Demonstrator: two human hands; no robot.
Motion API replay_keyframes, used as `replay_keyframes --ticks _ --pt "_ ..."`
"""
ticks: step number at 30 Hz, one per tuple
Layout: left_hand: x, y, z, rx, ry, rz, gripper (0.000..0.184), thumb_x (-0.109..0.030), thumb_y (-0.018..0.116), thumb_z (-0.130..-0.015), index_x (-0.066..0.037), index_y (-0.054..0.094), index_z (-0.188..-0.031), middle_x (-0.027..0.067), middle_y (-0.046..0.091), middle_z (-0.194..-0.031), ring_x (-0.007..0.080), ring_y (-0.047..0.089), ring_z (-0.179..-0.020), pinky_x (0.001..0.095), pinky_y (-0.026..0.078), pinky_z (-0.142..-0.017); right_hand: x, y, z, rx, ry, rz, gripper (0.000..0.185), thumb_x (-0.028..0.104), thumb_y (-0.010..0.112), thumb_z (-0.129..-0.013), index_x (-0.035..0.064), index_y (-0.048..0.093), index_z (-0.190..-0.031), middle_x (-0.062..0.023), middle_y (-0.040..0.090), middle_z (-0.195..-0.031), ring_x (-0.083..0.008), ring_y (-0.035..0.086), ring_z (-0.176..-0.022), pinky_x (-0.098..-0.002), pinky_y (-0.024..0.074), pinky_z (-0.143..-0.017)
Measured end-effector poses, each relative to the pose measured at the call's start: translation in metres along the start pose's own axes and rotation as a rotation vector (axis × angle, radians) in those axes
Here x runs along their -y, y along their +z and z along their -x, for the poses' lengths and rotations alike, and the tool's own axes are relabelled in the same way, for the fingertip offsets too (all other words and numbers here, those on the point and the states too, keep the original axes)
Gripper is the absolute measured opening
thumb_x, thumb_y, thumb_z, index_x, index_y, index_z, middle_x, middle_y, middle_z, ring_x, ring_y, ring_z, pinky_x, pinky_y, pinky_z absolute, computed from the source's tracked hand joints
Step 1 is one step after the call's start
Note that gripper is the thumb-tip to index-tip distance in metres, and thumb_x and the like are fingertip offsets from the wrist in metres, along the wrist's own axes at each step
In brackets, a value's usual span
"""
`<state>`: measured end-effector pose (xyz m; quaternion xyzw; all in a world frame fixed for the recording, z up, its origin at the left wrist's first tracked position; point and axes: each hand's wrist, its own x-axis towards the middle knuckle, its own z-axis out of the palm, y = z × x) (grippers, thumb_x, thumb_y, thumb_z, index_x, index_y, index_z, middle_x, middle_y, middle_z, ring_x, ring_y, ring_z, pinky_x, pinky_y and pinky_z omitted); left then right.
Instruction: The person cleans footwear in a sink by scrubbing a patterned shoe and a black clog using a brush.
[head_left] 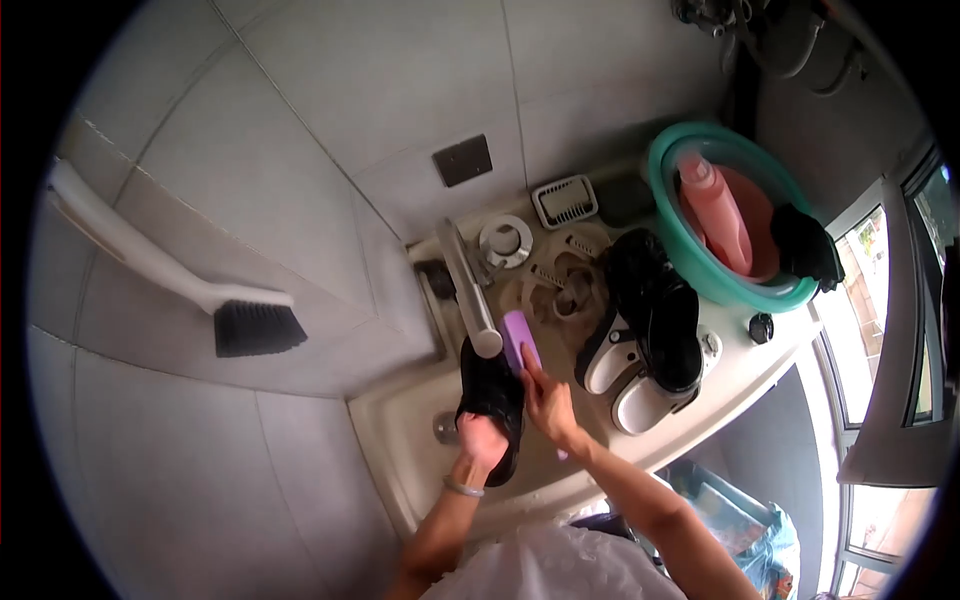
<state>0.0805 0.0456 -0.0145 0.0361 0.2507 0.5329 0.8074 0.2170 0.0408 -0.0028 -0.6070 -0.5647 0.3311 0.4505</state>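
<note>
A black shoe (487, 385) lies under the faucet (468, 290) over the sink basin (385, 425). My left hand (482, 440) is pushed into its opening and holds it; the fingers are partly hidden inside. Gripped in my right hand (548, 402) is a purple brush (518, 335), its head against the shoe's right side near the toe. The brush's bristles are hidden, and the end of its handle shows below my right hand. Just right of the brush, tan sandals (570, 280) lie on the counter.
Black shoes (668, 335) rest on white clogs (640, 405) to the right. A green basin (735, 285) holds a pink bottle (718, 215); black cloth (805, 245) hangs over its rim. A soap dish (565, 203) stands at the back. A white-handled brush (180, 262) hangs at left.
</note>
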Motion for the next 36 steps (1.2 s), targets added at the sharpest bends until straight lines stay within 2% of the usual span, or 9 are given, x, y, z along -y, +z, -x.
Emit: replay_keyframes --ticks 6,9,10,13,17,19,27,32,36 --pt "-0.003 -0.010 -0.007 -0.058 -0.012 0.034 0.045 -0.029 0.037 -0.097 -0.004 0.051 -0.133 0.0093 0.057 -0.130 0.0266 0.054 -0.118 0.0396 0.041 -0.104 -0.025 0.013 0.006 -0.031 -0.162 0.046 0.033 0.009 0.059 -0.090 0.0078 0.062 -0.123 -0.0274 0.057 -0.068 -0.0391 0.059 -0.055 -0.0431 0.0477 -0.054" --pt "-0.009 0.028 0.002 -0.006 0.022 0.016 0.041 -0.025 0.040 -0.097 -0.003 0.054 -0.129 0.0082 0.059 -0.128 0.0235 0.054 -0.117 0.0364 0.039 -0.105 0.001 -0.006 -0.011 -0.001 0.125 -0.013 0.035 0.011 0.056 -0.093 0.0093 0.058 -0.128 -0.0273 0.055 -0.070 -0.0222 0.053 -0.055 -0.0357 0.0471 -0.052" --pt "-0.016 0.022 -0.001 -0.022 0.048 0.021 0.041 -0.026 0.040 -0.097 -0.003 0.055 -0.127 0.0078 0.060 -0.125 0.0234 0.055 -0.116 0.0364 0.039 -0.105 0.003 -0.006 0.008 0.038 0.045 -0.028 0.035 0.009 0.056 -0.093 0.0075 0.058 -0.128 -0.0287 0.055 -0.074 -0.0068 0.051 -0.059 -0.0333 0.0475 -0.054" --pt "-0.023 -0.003 -0.014 -0.068 0.025 0.144 0.045 -0.028 0.036 -0.096 -0.003 0.055 -0.128 0.0118 0.058 -0.130 0.0287 0.054 -0.120 0.0429 0.039 -0.107 0.007 0.005 0.033 -0.031 -0.175 0.005 0.041 0.009 0.054 -0.094 0.0099 0.053 -0.134 -0.0213 0.049 -0.064 -0.0149 0.054 -0.053 -0.0323 0.0462 -0.054" --pt "-0.017 0.014 -0.001 -0.004 -0.024 0.138 0.045 -0.027 0.038 -0.095 -0.002 0.054 -0.129 0.0124 0.058 -0.129 0.0290 0.054 -0.120 0.0425 0.039 -0.107 -0.010 0.000 -0.003 -0.009 0.173 -0.112 0.039 0.010 0.052 -0.096 0.0028 0.051 -0.134 -0.0171 0.052 -0.062 -0.0076 0.045 -0.061 -0.0266 0.0448 -0.061" --pt "-0.027 0.012 -0.013 0.005 -0.005 0.182 0.045 -0.026 0.038 -0.095 -0.002 0.054 -0.130 0.0126 0.058 -0.130 0.0290 0.054 -0.120 0.0415 0.039 -0.106 -0.010 0.005 0.020 -0.004 0.036 -0.141 0.039 0.010 0.052 -0.096 0.0024 0.051 -0.134 -0.0167 0.055 -0.064 -0.0076 0.049 -0.065 -0.0247 0.0464 -0.070" --pt "-0.029 0.017 -0.008 0.097 -0.009 0.239 0.042 -0.023 0.038 -0.096 -0.002 0.055 -0.128 0.0132 0.059 -0.128 0.0276 0.055 -0.118 0.0394 0.043 -0.103 0.000 0.001 0.012 -0.042 0.014 -0.158 0.041 0.011 0.055 -0.095 0.0030 0.050 -0.134 -0.0216 0.048 -0.064 -0.0065 0.040 -0.062 -0.0272 0.0437 -0.056" --pt "-0.019 0.016 0.000 0.166 -0.047 0.235 0.042 -0.021 0.039 -0.095 -0.002 0.054 -0.130 0.0123 0.059 -0.128 0.0264 0.056 -0.117 0.0384 0.044 -0.102 0.005 -0.003 0.009 0.008 0.042 -0.086 0.041 0.013 0.052 -0.096 0.0109 0.050 -0.137 -0.0274 0.054 -0.069 -0.0227 0.054 -0.050 -0.0343 0.0466 -0.054" --pt "-0.019 0.023 -0.002 0.104 0.030 0.137 0.044 -0.027 0.042 -0.096 -0.005 0.053 -0.132 0.0089 0.057 -0.132 0.0241 0.053 -0.122 0.0347 0.039 -0.106 0.012 -0.011 -0.022 0.025 0.090 -0.057 0.041 0.019 0.055 -0.095 0.0116 0.051 -0.136 -0.0287 0.061 -0.086 -0.0198 0.057 -0.082 -0.0304 0.0404 -0.076"
